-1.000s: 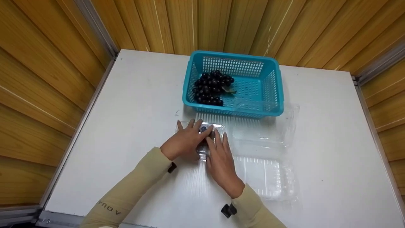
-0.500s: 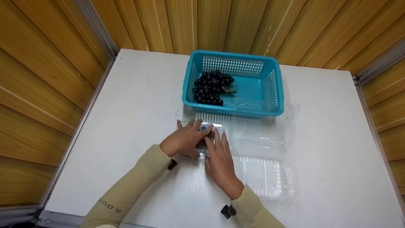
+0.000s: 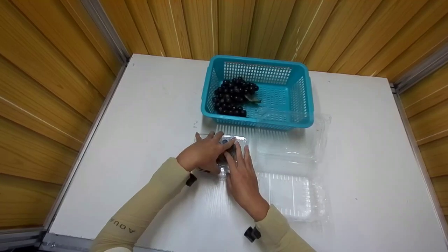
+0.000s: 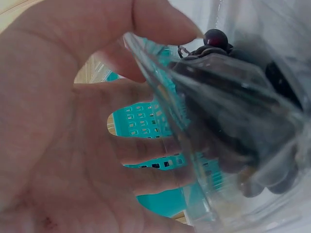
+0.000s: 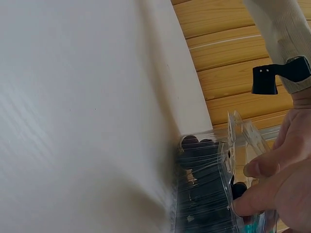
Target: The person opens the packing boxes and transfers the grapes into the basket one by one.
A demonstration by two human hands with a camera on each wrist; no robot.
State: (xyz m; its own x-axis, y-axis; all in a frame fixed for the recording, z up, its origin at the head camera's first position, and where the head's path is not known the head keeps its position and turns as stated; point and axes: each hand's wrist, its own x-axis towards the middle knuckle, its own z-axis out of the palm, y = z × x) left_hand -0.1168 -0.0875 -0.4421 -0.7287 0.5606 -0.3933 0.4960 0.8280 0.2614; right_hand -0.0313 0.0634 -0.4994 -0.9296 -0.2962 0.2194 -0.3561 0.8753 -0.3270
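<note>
A clear plastic clamshell box (image 3: pixel 242 140) stands under both hands, with dark grapes (image 5: pixel 204 191) inside showing through its wall. The left hand (image 3: pixel 202 153) spreads over the box from the left, fingers fairly straight along the lid's edge. In the left wrist view, its thumb (image 4: pixel 167 22) reaches to a grape (image 4: pixel 215 40) that shows past the slanted lid edge. Lying along the box's right side, the right hand (image 3: pixel 243 177) has extended fingers; in the right wrist view, its fingertips touch the lid (image 5: pixel 238 141). The hands hide much of the box.
Behind the box stands a turquoise basket (image 3: pixel 300 66) with a dark grape bunch (image 3: pixel 231 96) in its left half. A second clear clamshell (image 3: pixel 290 196) lies spread open on the right, its far half (image 3: pixel 290 147) overlapping the basket's front. Wooden panels (image 3: pixel 234 28) enclose the white table (image 3: pixel 154 115).
The right fingers have shifted slightly left over the box. The left hand stays in almost the same place. The basket and the second clamshell have not moved.
</note>
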